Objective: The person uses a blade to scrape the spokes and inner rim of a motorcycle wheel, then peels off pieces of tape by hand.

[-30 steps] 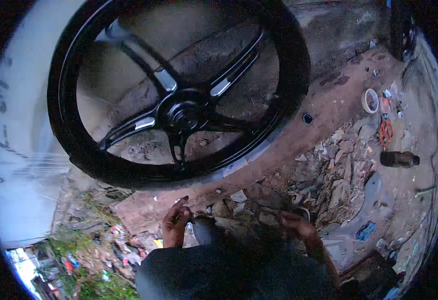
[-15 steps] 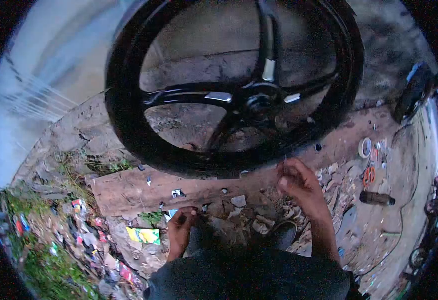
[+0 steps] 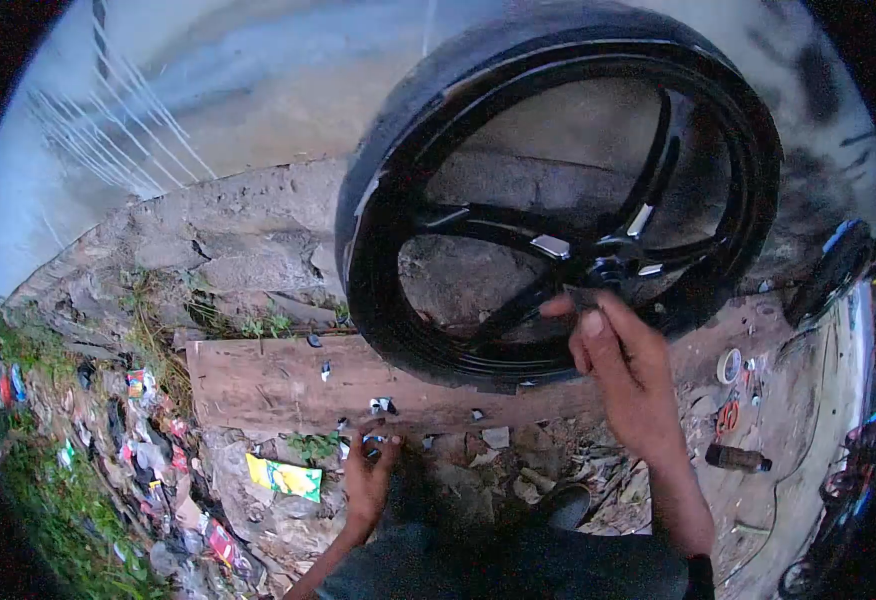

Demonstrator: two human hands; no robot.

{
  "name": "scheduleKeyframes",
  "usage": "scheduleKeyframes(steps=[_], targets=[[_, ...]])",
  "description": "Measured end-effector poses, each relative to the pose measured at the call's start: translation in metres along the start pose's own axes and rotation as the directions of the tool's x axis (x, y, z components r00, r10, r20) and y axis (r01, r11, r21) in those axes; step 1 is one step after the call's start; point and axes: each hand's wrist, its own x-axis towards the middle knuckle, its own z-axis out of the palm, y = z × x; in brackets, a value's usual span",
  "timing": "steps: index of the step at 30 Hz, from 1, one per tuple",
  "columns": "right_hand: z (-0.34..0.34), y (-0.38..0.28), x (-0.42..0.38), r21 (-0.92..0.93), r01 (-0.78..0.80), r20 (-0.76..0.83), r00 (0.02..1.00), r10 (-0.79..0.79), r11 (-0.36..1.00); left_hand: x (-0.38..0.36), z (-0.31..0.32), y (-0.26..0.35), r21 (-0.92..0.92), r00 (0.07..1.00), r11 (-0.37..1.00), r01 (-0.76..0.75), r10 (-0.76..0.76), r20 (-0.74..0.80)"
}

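Observation:
A large black spoked wheel (image 3: 398,330) with its tyre stands tilted in front of me, silver patches near its hub. My right hand (image 3: 623,370) is raised before the wheel's lower spokes, thumb and fingers pinched together. A small dark, flat piece (image 3: 580,296) shows at those fingertips; I cannot tell what it is. My left hand (image 3: 366,488) hangs low near the plank's front edge, thumb and fingers apart, holding nothing visible. Beneath the wheel runs a long wooden plank (image 3: 258,385), with small black-and-white scraps (image 3: 383,405) on it.
Behind the wheel rise a stone ledge (image 3: 258,235) and a painted wall (image 3: 288,90). On the right lie a tape roll (image 3: 729,366), orange-handled scissors (image 3: 727,417) and a dark bottle (image 3: 738,458). A yellow-green wrapper (image 3: 283,477) and litter (image 3: 173,460) cover the left ground.
In my view the wheel has shifted right and slightly down, showing more tyre side. My right hand has risen in front of its spokes. My left hand's fingers have spread, and it sits slightly lower.

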Motion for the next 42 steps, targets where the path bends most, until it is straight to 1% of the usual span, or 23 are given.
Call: scheduleKeyframes(steps=[2,3,6,7,8,10,12,13,15,18,21,22,24,25,27,33,36,42], targets=[[0.0,-0.014,0.016,-0.09,0.089,-0.021,0.996,-0.092,0.992,0.006,-0.005,-0.011,0.056,0.999,0.997,-0.044,0.045,-0.006],[0.0,-0.018,0.023,-0.13,0.075,-0.051,0.995,-0.082,0.989,0.008,-0.005,-0.009,0.086,0.998,0.994,-0.066,0.067,-0.009],[0.003,-0.032,0.043,-0.228,0.148,-0.068,0.984,-0.167,0.962,0.007,0.004,0.007,-0.038,0.985,0.99,-0.137,0.132,-0.115],[0.0,-0.041,0.049,-0.228,0.094,-0.014,0.995,-0.1,0.969,0.011,0.005,0.007,0.038,0.967,0.975,-0.221,0.223,-0.119],[0.0,-0.042,0.055,-0.254,0.178,0.02,0.984,-0.178,0.951,0.014,0.005,0.007,0.117,0.943,0.947,-0.299,0.312,-0.116],[0.001,-0.039,0.067,-0.294,0.341,0.091,0.94,-0.329,0.893,0.019,0.008,0.018,0.097,0.939,0.942,-0.321,0.33,-0.099],[0.002,-0.035,0.083,-0.376,0.539,0.107,0.833,-0.543,0.753,0.019,0.011,0.033,-0.096,0.98,0.976,-0.197,0.192,-0.061],[0.003,-0.033,0.09,-0.414,0.622,0.122,0.762,-0.636,0.665,0.021,0.012,0.031,-0.12,0.98,0.974,-0.193,0.186,-0.067],[0.004,-0.036,0.099,-0.455,0.603,0.137,0.775,-0.618,0.655,0.027,0.014,0.028,-0.169,0.981,0.968,-0.186,0.175,-0.079],[0.005,-0.04,0.103,-0.538,0.56,0.149,0.799,-0.583,0.63,0.03,0.019,0.044,-0.092,0.966,0.963,-0.254,0.247,-0.081],[0.007,-0.046,0.106,-0.579,0.522,0.173,0.829,-0.532,0.626,0.032,0.023,0.049,-0.087,0.983,0.98,-0.177,0.172,-0.061],[0.008,-0.047,0.107,-0.584,0.511,0.183,0.84,-0.511,0.63,0.033,0.026,0.048,-0.089,0.981,0.977,-0.193,0.188,-0.055],[0.012,-0.044,0.109,-0.612,0.544,0.163,0.797,-0.581,0.575,0.036,0.031,0.048,-0.091,0.974,0.97,-0.226,0.223,-0.042],[0.013,-0.044,0.11,-0.625,0.558,0.154,0.773,-0.615,0.545,0.035,0.033,0.051,-0.099,0.975,0.97,-0.22,0.219,-0.029],[0.015,-0.045,0.112,-0.638,0.55,0.165,0.781,-0.602,0.539,0.032,0.036,0.057,-0.115,0.978,0.971,-0.209,0.209,-0.006],[0.015,-0.046,0.114,-0.634,0.558,0.168,0.776,-0.608,0.536,0.036,0.034,0.041,-0.083,0.968,0.965,-0.25,0.247,-0.05],[0.016,-0.044,0.116,-0.62,0.564,0.159,0.77,-0.617,0.545,0.035,0.029,0.04,-0.108,0.983,0.977,-0.186,0.184,-0.026],[0.017,-0.045,0.118,-0.636,0.534,0.151,0.794,-0.589,0.557,0.035,0.028,0.038,-0.09,0.979,0.974,-0.206,0.205,-0.022]])
